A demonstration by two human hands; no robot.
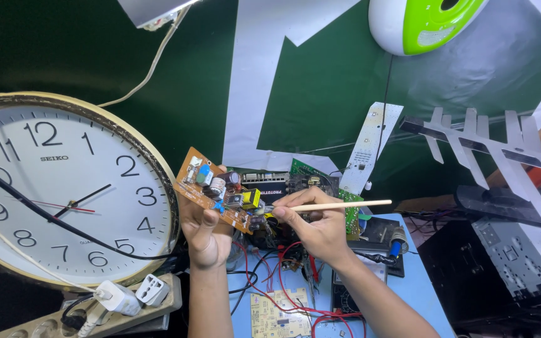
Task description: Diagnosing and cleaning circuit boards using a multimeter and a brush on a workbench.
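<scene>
While the left hand (205, 228) gripped the orange circuit board (217, 197) up over the blue surface (417, 285), the right hand (314, 228) pinched a thin wooden stick (339, 204), best kept light near those capacitors.

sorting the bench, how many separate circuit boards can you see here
4: an orange-brown circuit board in the left hand, a green board behind it, another green board behind the right hand, and a pale board on the blue table. More may be hidden.
</scene>
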